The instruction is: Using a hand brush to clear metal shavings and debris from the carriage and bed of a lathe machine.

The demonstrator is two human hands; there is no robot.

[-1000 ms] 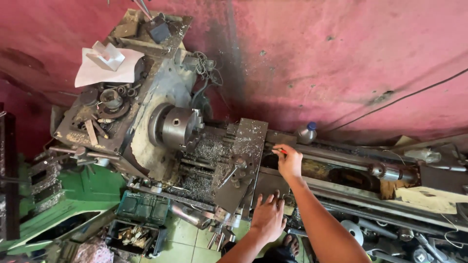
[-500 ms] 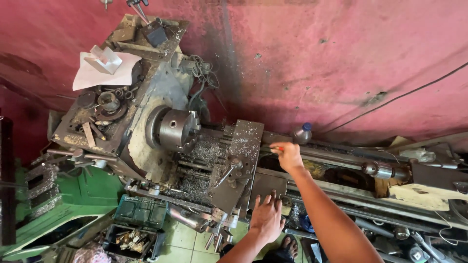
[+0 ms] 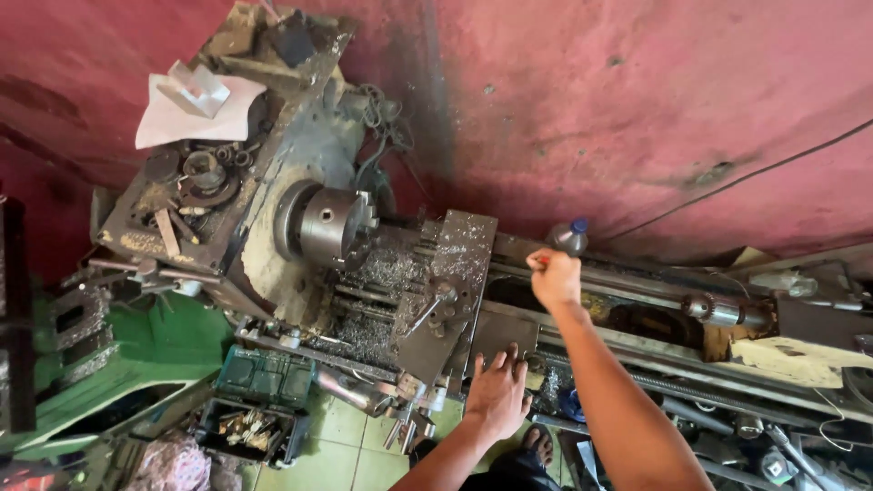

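I look down on an old metal lathe with a round steel chuck (image 3: 332, 223) and a carriage plate (image 3: 455, 273) strewn with metal chips. My left hand (image 3: 497, 391) lies flat, fingers spread, on the near edge of the carriage apron. My right hand (image 3: 555, 275) reaches over the lathe bed (image 3: 637, 300) to its far side, fingers curled into a fist around something small that I cannot make out. A small bottle with a blue cap (image 3: 571, 236) stands just behind that hand.
A dark red wall (image 3: 591, 109) rises behind the lathe. A sheet of paper (image 3: 195, 109) and small parts lie on the headstock. A green toolbox (image 3: 264, 377) and an open tray of bits sit on the tiled floor; a green machine stands at left.
My right hand has stayed at the far side of the bed and curled tighter. My left hand has stayed on the apron. The view has shifted slightly.
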